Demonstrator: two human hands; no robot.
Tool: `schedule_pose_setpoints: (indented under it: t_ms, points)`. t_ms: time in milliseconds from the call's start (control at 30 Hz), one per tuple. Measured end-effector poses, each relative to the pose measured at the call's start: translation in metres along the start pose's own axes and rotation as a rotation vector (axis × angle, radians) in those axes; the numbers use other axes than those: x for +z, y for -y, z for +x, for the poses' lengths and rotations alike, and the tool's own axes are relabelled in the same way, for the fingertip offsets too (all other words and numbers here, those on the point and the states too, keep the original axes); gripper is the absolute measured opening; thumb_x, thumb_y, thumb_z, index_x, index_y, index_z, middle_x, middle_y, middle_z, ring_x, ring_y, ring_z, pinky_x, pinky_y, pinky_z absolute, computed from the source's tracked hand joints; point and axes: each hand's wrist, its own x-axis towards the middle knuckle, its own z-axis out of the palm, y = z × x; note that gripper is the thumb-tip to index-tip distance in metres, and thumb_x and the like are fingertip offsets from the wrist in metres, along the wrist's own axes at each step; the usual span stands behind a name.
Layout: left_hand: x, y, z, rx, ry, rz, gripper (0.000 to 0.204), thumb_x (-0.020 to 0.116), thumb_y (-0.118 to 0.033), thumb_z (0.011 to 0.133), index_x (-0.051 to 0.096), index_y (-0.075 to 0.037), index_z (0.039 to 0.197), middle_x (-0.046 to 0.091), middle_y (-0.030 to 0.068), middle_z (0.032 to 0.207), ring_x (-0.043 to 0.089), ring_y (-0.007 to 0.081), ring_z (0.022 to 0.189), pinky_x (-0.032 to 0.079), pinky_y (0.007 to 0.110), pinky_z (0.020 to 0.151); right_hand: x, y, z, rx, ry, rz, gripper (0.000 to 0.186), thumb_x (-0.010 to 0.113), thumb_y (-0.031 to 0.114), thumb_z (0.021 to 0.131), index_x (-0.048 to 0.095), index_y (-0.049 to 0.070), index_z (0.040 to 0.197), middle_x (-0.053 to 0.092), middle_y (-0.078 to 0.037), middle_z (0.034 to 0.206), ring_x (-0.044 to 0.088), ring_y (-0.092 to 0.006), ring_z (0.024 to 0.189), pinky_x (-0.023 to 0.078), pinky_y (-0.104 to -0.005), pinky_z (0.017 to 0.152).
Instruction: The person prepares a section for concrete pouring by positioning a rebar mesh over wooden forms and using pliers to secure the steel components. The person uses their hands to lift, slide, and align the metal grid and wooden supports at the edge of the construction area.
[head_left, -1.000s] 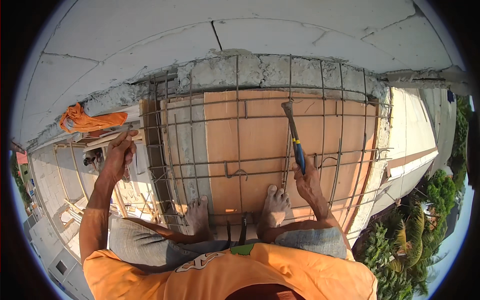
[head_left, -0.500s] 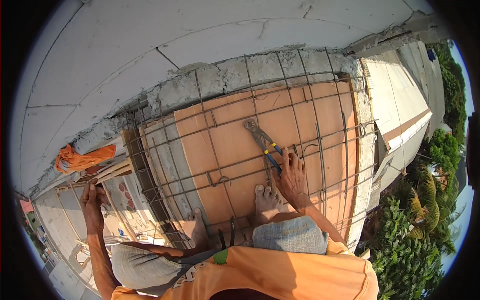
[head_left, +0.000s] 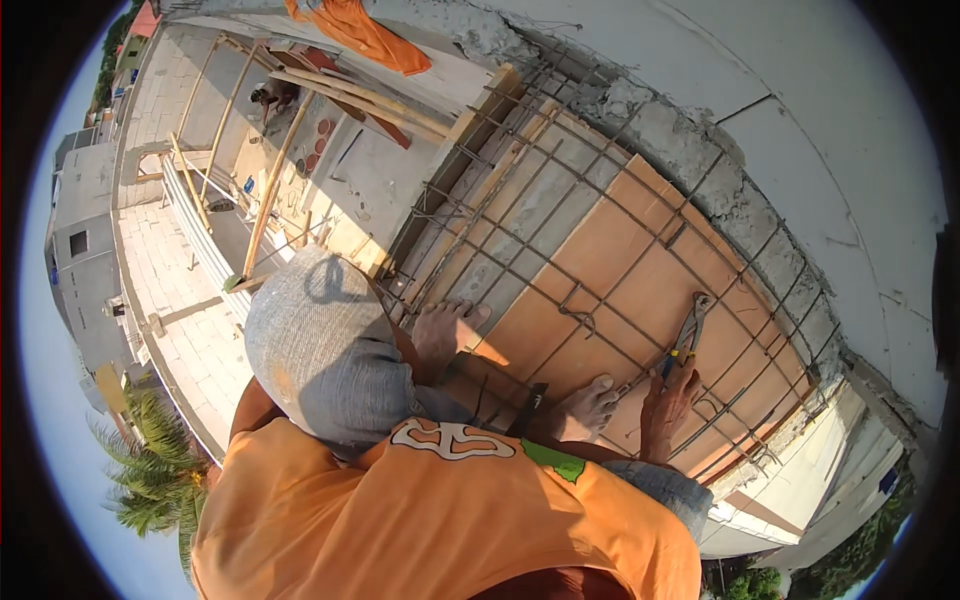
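Observation:
My right hand (head_left: pixel 668 405) is closed around the blue-and-yellow handles of a pair of end-cutting pincers (head_left: pixel 692 325). The jaws point away from me, over the plywood sheet (head_left: pixel 625 265) beneath the mesh. A grid of thin steel reinforcing bars (head_left: pixel 607 303) covers the plywood, with a bent wire or bar loop (head_left: pixel 578 312) fixed on it left of the pincers. My bare right foot (head_left: pixel 588 408) is beside the right hand, and my left foot (head_left: pixel 447 330) is farther left on the grid. My left hand is out of the picture.
A rough concrete edge (head_left: pixel 690 150) and pale wall run along the far side. Left of the grid, past a wooden board (head_left: pixel 450 160), lies a lower level with wooden poles (head_left: pixel 270 180) and another person (head_left: pixel 275 95). An orange cloth (head_left: pixel 365 35) hangs at the top.
The view has swung left, showing more of the lower level. My left hand, raised near the orange cloth before, has left the picture. My right hand stays on the pincers.

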Motion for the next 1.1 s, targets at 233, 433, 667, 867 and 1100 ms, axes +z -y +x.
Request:
schedule_pose_setpoints:
  t_ms: [233, 433, 667, 867, 1100]
  points:
    - [-0.062, 0.031, -0.033, -0.120, 0.038, -0.317, 0.046, 0.039, -0.039, 0.101, 0.057, -0.004, 0.125, 0.063, 0.0139, 0.095, 0.058, 0.0201, 0.092, 0.043, 0.036, 0.083, -0.018, 0.007, 0.015, -0.011, -0.072, -0.024, 0.060, 0.066, 0.012, 0.086, 0.038, -0.002, 0.138, 0.048, -0.027, 0.122, 0.052, -0.0443, 0.108, 0.045, -0.0495, 0.085]
    - [-0.119, 0.103, -0.025, -0.183, 0.050, -0.656, 0.046, 0.041, -0.038, 0.100, 0.058, -0.003, 0.124, 0.062, 0.0132, 0.091, 0.057, 0.0194, 0.088, 0.042, 0.035, 0.080, -0.037, -0.025, 0.005, 0.138, -0.351, 0.073, 0.041, 0.060, 0.006, 0.088, 0.051, -0.005, 0.126, 0.054, -0.025, 0.111, 0.058, -0.0397, 0.097, 0.050, -0.0446, 0.078]
    - [-0.215, 0.168, 0.041, -0.118, 0.016, -0.820, 0.045, 0.043, -0.038, 0.100, 0.059, -0.003, 0.123, 0.061, 0.0125, 0.086, 0.056, 0.0188, 0.083, 0.042, 0.034, 0.077, -0.035, -0.098, -0.061, 0.541, -0.587, 0.185, 0.028, 0.059, 0.011, 0.091, 0.056, -0.004, 0.115, 0.057, -0.022, 0.101, 0.060, -0.0336, 0.083, 0.050, -0.0406, 0.069]
    - [-0.292, 0.138, 0.132, 0.100, -0.244, -0.518, 0.035, 0.047, -0.031, 0.101, 0.064, -0.001, 0.098, 0.052, 0.0028, 0.073, 0.041, 0.0117, 0.067, 0.035, 0.029, 0.064, -0.015, -0.093, -0.077, 0.544, -0.578, 0.085, 0.028, 0.062, 0.012, 0.088, 0.057, 0.000, 0.112, 0.058, -0.023, 0.100, 0.058, -0.0374, 0.082, 0.048, -0.0428, 0.071]
    - [-0.368, -0.007, 0.222, 0.205, -0.229, -0.499, 0.034, 0.050, -0.032, 0.101, 0.066, -0.002, 0.105, 0.048, -0.0037, 0.073, 0.030, 0.0036, 0.061, 0.024, 0.022, 0.055, -0.040, -0.103, -0.110, 0.699, -0.734, -0.311, 0.059, 0.070, 0.023, 0.082, 0.044, -0.001, 0.130, 0.052, -0.023, 0.116, 0.050, -0.0385, 0.109, 0.040, -0.0496, 0.088]
